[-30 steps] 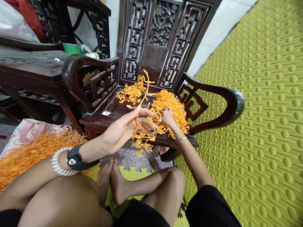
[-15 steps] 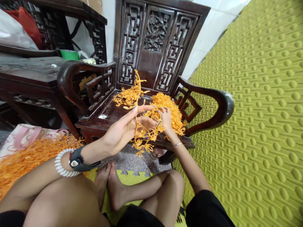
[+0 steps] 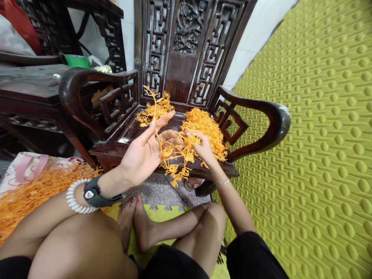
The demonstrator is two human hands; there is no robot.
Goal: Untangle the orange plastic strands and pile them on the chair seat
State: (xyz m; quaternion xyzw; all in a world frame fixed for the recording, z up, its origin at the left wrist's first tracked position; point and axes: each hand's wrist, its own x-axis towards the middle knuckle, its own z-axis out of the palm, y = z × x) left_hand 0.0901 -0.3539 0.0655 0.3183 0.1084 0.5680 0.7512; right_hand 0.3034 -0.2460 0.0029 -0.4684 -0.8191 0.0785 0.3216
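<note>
At twelve o'clock our left hand (image 3: 145, 152) pinches a branched, orange, plastic-looking stem (image 3: 159, 140) while our right hand (image 3: 205, 148), at one, grips frilly orange blossoms (image 3: 190, 140), apparently working at tips, the next move wanting steadiness.

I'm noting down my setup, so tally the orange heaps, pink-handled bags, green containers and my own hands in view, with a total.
Orange heaps: 3 (smaller heap and larger heap on the seat, stringy heap by the bag)
Pink-handled bag: 1
Green container: 1
Hands: 2 (left hand, holding an orange stem; right hand)
Total: 7
</note>
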